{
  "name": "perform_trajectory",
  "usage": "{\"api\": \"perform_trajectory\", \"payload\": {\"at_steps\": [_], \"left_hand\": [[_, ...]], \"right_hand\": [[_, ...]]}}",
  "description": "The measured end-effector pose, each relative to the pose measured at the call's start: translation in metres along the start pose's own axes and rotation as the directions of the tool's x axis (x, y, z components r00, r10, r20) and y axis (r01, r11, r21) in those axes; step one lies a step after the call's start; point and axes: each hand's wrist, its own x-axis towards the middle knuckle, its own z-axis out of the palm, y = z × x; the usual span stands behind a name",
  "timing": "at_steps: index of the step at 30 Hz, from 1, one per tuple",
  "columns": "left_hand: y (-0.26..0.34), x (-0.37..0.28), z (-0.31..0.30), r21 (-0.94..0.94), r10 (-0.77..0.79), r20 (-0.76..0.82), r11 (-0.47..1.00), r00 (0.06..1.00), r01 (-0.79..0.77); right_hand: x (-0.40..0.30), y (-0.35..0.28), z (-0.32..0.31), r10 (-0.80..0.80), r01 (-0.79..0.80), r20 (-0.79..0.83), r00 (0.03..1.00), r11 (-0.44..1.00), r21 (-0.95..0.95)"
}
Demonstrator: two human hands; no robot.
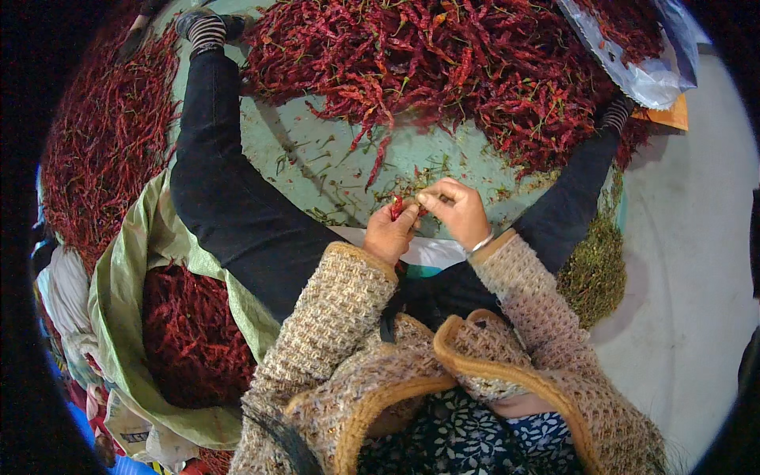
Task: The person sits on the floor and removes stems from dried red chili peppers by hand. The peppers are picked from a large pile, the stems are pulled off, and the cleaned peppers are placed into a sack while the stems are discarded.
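Observation:
Between my outstretched legs, my left hand [389, 233] is closed around dried red chili peppers [396, 206], their tips poking out above the thumb. My right hand [456, 208] meets it from the right, thumb and forefinger pinched at the end of a chili; the small piece between them is too small to make out clearly. A large heap of dried red chilies [415, 53] lies beyond both hands, with a few chilies trailing towards me. Loose green stems [326, 166] are scattered on the pale green sheet [267, 136].
An open green woven sack [122, 285] of red chilies stands at my left. Another chili heap [113, 130] lies farther left. A pile of stems [594, 273] sits beside my right leg. A plastic bag [647, 80] with chilies is at the upper right. Part of another person [139, 24] shows upper left.

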Motion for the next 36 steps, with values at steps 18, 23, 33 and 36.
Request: {"api": "perform_trajectory", "payload": {"at_steps": [18,23,33,36], "left_hand": [[0.001,0.002,-0.003,-0.292,-0.045,-0.291,0.955,0.956,-0.044],[-0.002,0.006,-0.001,-0.299,0.080,-0.281,0.940,0.956,-0.167],[0.004,0.000,0.006,-0.207,0.174,-0.229,0.953,0.958,-0.223],[0.000,-0.001,0.008,-0.094,0.354,-0.232,0.919,0.906,-0.383]], "right_hand": [[0.079,0.057,0.027,0.017,0.159,0.214,0.977,0.616,-0.772],[0.013,-0.003,0.008,0.236,-0.188,0.296,0.925,0.965,-0.181],[0.006,-0.007,-0.003,0.416,-0.428,0.300,0.859,0.903,-0.028],[0.010,-0.011,0.009,0.363,-0.356,0.193,0.912,0.932,-0.071]]}}
